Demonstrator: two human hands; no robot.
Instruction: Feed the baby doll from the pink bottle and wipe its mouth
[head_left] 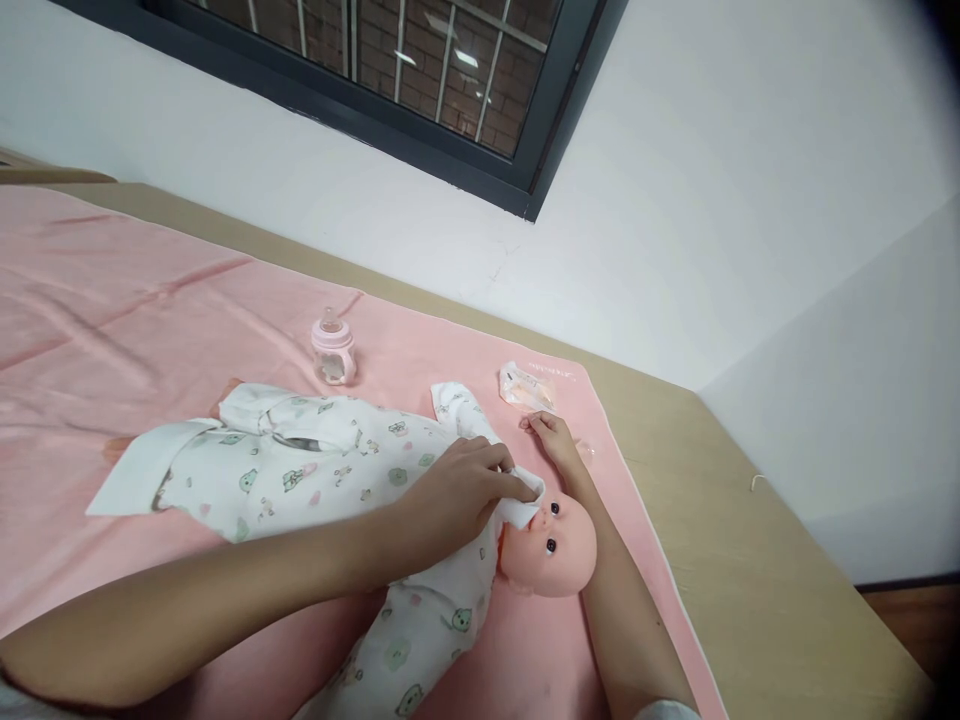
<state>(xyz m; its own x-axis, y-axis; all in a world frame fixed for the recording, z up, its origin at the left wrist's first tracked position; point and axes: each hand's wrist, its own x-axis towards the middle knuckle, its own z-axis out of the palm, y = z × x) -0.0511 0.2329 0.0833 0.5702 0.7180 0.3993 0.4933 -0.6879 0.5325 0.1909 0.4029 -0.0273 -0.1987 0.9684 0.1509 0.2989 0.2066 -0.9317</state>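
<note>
A baby doll (pixel 564 560) in white printed pyjamas (pixel 390 470) lies on its back, its head to the right. My left hand (pixel 469 490) reaches across its chest, closed on a folded white cloth (pixel 523 512) that touches the doll's mouth area. Beyond the doll's head, my right hand (pixel 553 438) rests on the blanket with curled fingers, right beside a small clear packet (pixel 527 388). What its fingertips hold, if anything, is hidden. My right forearm passes close along the top of the doll's head.
A pink baby bottle (pixel 334 352) stands upright near the doll's legs. The pink blanket (pixel 135 310) covers much of the wooden tabletop (pixel 697 500). A small clear item (pixel 586 451) lies beside my right wrist. Behind are a white wall and a dark-framed window (pixel 495 180).
</note>
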